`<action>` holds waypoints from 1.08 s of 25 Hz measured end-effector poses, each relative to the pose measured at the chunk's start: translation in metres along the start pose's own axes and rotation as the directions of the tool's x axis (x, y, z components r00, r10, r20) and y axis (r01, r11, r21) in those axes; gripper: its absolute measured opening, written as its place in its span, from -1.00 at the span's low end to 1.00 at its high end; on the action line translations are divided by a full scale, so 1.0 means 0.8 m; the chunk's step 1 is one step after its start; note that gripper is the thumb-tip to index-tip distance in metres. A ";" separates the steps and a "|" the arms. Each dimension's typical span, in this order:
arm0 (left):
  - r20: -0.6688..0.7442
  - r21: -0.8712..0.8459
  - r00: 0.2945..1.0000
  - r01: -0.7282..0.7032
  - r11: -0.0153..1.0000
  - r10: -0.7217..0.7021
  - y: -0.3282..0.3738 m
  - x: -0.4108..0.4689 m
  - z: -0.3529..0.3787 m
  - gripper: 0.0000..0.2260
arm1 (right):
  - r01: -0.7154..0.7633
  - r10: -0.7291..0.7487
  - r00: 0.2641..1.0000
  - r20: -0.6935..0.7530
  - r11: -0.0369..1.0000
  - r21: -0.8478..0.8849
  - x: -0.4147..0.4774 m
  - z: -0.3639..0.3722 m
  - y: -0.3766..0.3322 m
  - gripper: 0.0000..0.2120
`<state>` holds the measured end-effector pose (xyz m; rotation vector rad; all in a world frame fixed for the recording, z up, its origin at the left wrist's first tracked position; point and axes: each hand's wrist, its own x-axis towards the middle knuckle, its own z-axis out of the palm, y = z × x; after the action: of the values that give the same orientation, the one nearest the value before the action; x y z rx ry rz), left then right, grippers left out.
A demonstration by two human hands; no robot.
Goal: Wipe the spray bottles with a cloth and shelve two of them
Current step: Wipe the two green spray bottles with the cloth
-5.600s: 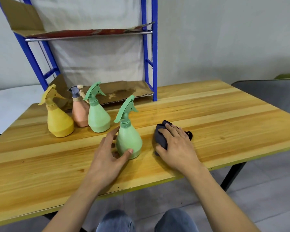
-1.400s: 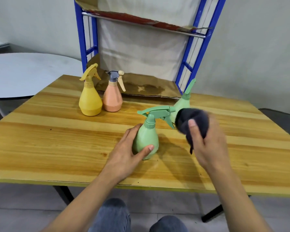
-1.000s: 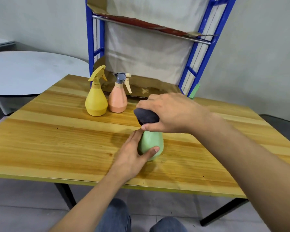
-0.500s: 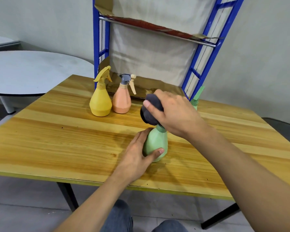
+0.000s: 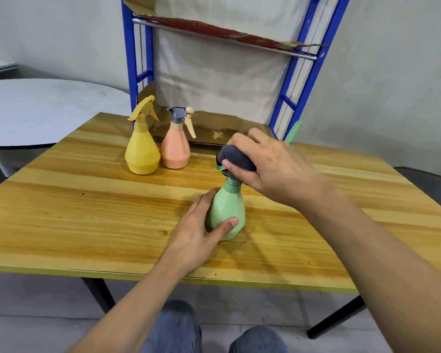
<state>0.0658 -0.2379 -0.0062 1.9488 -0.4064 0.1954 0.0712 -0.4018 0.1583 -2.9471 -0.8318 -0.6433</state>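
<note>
Meanwhile, left hand (image 5: 197, 231) grips the green bottle (image 5: 227, 212) base; right hand (image 5: 270, 165) clutches the cloth (image 5: 236, 156) on its nozzle.

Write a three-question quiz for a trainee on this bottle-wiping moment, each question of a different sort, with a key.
1. True or false: the left hand grips the body of the green spray bottle, which stands upright on the table.
2. What does the right hand hold against that bottle's spray head? A: a paper towel. B: a dark cloth. C: a brush.
3. Fill in: in front of the blue rack, the yellow bottle stands beside the ____ bottle.

Key: 1 true. 2 B. 3 peach: the peach bottle.
</note>
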 end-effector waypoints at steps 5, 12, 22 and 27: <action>0.012 0.000 1.000 -0.008 1.000 0.008 -0.002 -0.002 0.001 -0.29 | -0.197 0.411 0.882 -0.232 0.767 0.610 -0.007 0.020 0.003 -0.77; -0.007 0.001 0.999 -0.033 0.999 0.033 -0.006 -0.002 0.002 -0.33 | -0.131 0.587 0.770 -0.250 0.530 0.838 -0.043 0.050 -0.001 -0.80; -0.013 -0.013 1.000 -0.006 1.000 0.006 -0.005 -0.002 0.005 -0.23 | -0.165 0.595 0.782 -0.187 0.487 0.858 -0.078 0.098 -0.009 -0.75; -0.017 -0.017 1.000 -0.003 1.000 0.003 -0.002 -0.003 0.002 -0.27 | -0.287 0.511 0.808 -0.293 0.776 0.561 -0.079 0.100 0.000 -0.65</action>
<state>0.0643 -0.2384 -0.0087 1.9288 -0.3985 0.2102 0.0530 -0.4233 0.0604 -2.2668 -0.2316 -0.8471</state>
